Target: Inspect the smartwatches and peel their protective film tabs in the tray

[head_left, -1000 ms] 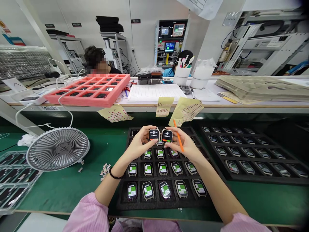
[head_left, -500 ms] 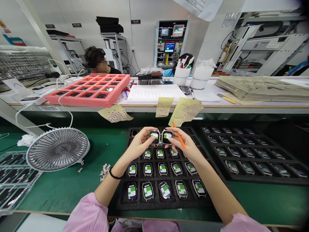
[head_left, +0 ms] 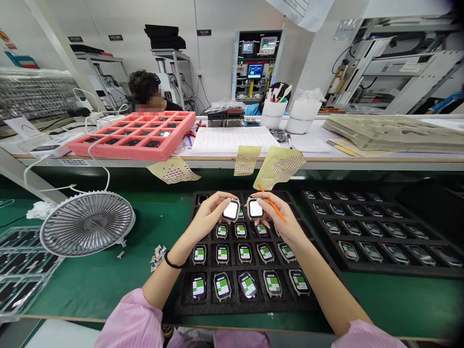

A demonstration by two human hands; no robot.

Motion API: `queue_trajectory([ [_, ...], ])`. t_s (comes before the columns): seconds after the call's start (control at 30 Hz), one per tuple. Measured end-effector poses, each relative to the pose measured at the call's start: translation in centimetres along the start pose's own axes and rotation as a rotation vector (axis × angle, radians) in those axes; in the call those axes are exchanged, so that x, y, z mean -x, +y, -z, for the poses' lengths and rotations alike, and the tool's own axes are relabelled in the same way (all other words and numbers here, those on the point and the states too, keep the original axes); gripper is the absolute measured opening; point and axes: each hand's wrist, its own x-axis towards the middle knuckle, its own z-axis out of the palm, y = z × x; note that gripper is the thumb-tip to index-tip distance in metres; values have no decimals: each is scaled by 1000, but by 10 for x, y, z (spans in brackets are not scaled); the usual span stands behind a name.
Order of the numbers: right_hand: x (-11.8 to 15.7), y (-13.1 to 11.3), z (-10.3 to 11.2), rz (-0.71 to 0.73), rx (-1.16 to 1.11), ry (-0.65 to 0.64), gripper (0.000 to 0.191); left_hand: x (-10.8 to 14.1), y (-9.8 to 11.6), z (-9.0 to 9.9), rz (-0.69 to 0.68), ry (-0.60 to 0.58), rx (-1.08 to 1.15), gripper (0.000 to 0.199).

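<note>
My left hand point(head_left: 213, 211) is closed around a smartwatch body point(head_left: 231, 210) whose screen glows white. A second smartwatch body point(head_left: 255, 208), its screen white with faint lines, is in my right hand point(head_left: 277, 212). An orange stick point(head_left: 272, 203) is also tucked along the right hand's fingers. The two watches are side by side with a gap between them. Beneath them lies a black foam tray point(head_left: 232, 308) with rows of strapless watches, such as a watch point(head_left: 222, 253), mostly showing green and white screens. My hands hide part of its back rows.
At right sits another black foam tray point(head_left: 335, 258) of watches. A round fan point(head_left: 87, 224) and small scraps point(head_left: 157, 256) lie left. On the shelf are a pink foam tray point(head_left: 159, 153), paper sheets and a white pen cup point(head_left: 272, 114). Two people are beyond the shelf.
Both held watches' screens have turned from green and white to mostly white. The watches have moved slightly apart and tilted. The orange stick has shifted a little to the right with my right hand.
</note>
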Motion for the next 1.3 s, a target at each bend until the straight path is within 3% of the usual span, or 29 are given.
queue_trajectory([
  [0.43,-2,4,1,-27,-13,-84,46,1,-4,-2,-43,-76,64,43],
  [0.9,-1,3,1,-29,-29,49,25,1,0,-1,4,-5,-5,30],
  [1.13,0,1,-1,-92,-10,99,26,1,0,-1,8,7,-34,30],
  [1.3,-1,2,-2,-62,8,35,34,2,2,-1,8,8,-36,31],
])
